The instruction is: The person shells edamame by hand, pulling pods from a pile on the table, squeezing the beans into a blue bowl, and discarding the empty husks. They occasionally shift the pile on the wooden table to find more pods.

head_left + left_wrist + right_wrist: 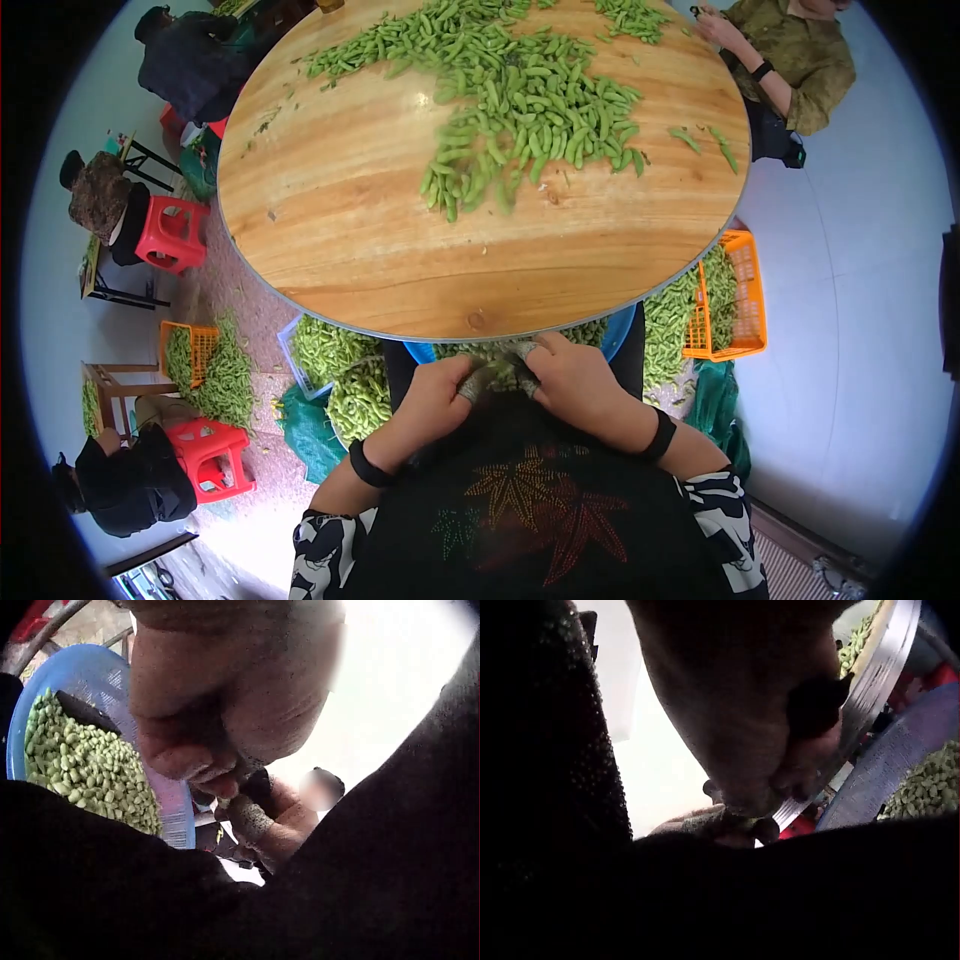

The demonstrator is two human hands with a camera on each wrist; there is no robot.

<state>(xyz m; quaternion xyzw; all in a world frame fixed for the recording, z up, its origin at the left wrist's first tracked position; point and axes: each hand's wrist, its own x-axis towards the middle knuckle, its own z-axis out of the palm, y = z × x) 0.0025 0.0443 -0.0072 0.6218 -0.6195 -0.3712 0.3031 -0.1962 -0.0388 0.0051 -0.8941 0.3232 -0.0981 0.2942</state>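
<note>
Close together in front of my torso, my left hand [432,398] and right hand [580,380] meet at the fingertips, just below the table edge. Both have curled fingers and bent thumbs, with grey speckled wraps on some digits. A small green bean pod [759,814], mostly hidden by the fingers, is pinched between them in the right wrist view. Beneath the hands sits a blue basket [620,335] holding shelled green beans [97,765]. Ahead, a heap of green bean pods [530,100] covers the far middle of the round wooden table [350,210].
An orange crate [750,295] of pods stands at the right, and a pale crate [290,350] of pods at the left. Green sacks [310,430] lie on the floor. Red stools [172,235] and several seated people are around the room.
</note>
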